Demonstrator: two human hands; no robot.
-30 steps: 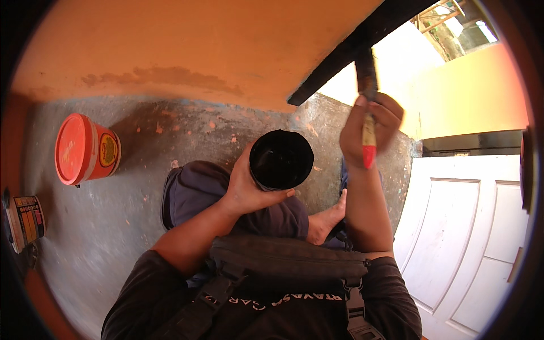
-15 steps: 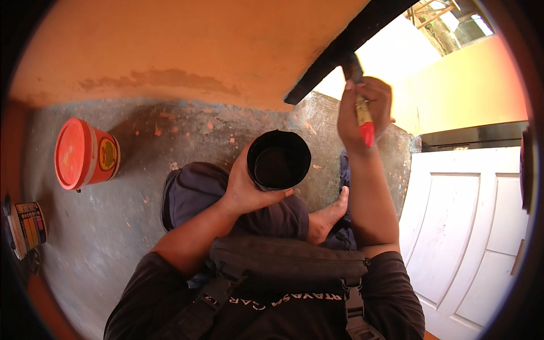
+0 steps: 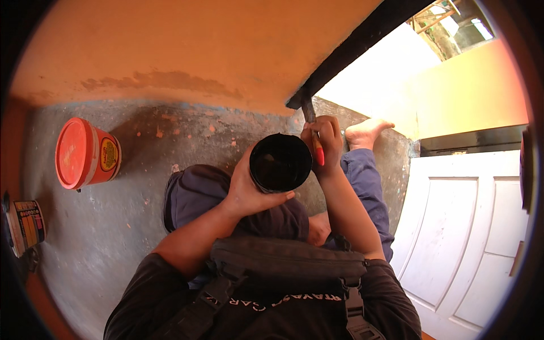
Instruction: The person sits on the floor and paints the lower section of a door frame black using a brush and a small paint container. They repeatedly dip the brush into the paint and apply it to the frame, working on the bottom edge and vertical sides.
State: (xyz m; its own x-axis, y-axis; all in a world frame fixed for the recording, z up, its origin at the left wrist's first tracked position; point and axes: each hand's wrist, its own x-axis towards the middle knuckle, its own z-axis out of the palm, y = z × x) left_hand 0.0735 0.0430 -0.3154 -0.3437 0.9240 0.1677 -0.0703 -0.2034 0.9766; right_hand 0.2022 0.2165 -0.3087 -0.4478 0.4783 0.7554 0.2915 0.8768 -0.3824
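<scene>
My left hand (image 3: 249,187) wraps round a black, open-topped paint can (image 3: 280,163) and holds it upright over my crossed leg. Dark, glossy liquid shows inside it. In my right hand (image 3: 328,141) is a paintbrush (image 3: 319,154) with a red-tipped, yellowish handle, held just right of the can. Its dark bristles touch the lower end of a black-painted frame (image 3: 357,51), where the frame comes down to the floor beside the orange wall (image 3: 198,39).
A red-lidded bucket (image 3: 85,153) stands on the grey, paint-spotted floor (image 3: 113,238) at left. Behind it, a second labelled container (image 3: 27,226) sits near the left wall. A white panelled door (image 3: 453,226) is at right. My bare foot (image 3: 365,133) rests near the doorway.
My right hand has brought the brush down and left along the black frame to its lower end. The can has stayed nearly in place. My right foot now shows beyond the hand.
</scene>
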